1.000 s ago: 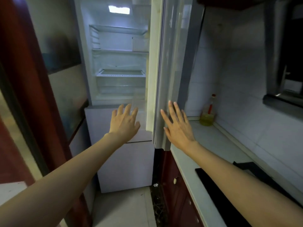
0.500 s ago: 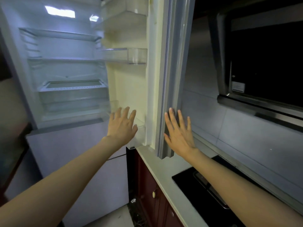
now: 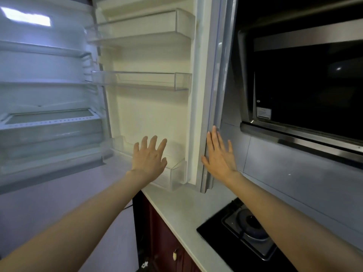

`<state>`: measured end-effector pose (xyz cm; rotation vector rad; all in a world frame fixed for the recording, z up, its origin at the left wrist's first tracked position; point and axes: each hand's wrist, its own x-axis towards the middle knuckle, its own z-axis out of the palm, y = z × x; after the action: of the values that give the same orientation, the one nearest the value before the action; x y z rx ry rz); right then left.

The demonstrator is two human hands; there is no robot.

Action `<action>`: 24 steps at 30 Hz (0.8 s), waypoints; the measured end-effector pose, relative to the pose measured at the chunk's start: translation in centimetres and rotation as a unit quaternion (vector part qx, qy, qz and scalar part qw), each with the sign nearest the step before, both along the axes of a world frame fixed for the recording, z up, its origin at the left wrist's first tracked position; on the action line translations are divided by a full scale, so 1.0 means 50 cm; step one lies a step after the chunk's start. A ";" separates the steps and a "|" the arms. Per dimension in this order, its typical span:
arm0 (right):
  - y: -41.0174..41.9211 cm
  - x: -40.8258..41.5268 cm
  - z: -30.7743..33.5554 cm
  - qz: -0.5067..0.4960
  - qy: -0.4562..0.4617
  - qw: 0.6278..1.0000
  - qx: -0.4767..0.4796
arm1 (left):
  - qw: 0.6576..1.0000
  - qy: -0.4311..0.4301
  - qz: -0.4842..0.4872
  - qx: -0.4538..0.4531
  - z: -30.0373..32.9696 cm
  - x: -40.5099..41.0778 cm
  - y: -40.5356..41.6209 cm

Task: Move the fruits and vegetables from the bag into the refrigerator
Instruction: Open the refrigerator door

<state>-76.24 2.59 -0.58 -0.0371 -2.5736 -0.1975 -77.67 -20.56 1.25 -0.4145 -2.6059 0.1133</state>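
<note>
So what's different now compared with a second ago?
The view has swung right: the refrigerator door with its bins now fills the middle, the stove has come into sight, and the bottle on the counter is gone from view. Both hands, left and right, stay open, holding nothing.

A gas stove (image 3: 249, 232) sits in the pale countertop (image 3: 182, 209) under a range hood (image 3: 302, 81).

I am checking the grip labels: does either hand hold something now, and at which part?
Nothing is held. The left hand is open with spread fingers before the refrigerator door. The right hand is open at the door's outer edge; contact cannot be told.
</note>
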 end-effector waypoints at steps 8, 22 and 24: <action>0.047 -0.050 0.017 -0.037 -0.020 0.999 -0.004 | 1.000 0.005 -0.021 -0.010 0.018 -0.051 0.023; 0.062 -0.068 0.010 -0.013 -0.006 1.000 -0.019 | 1.000 -0.016 -0.021 -0.017 -0.004 -0.080 0.044; 0.063 -0.068 0.013 -0.015 -0.010 1.000 -0.017 | 1.000 -0.017 -0.016 -0.017 -0.004 -0.078 0.041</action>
<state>-79.64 5.73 0.06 -0.0868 -2.5972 -0.1670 -81.58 -18.52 1.05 -0.4749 -2.6316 0.1413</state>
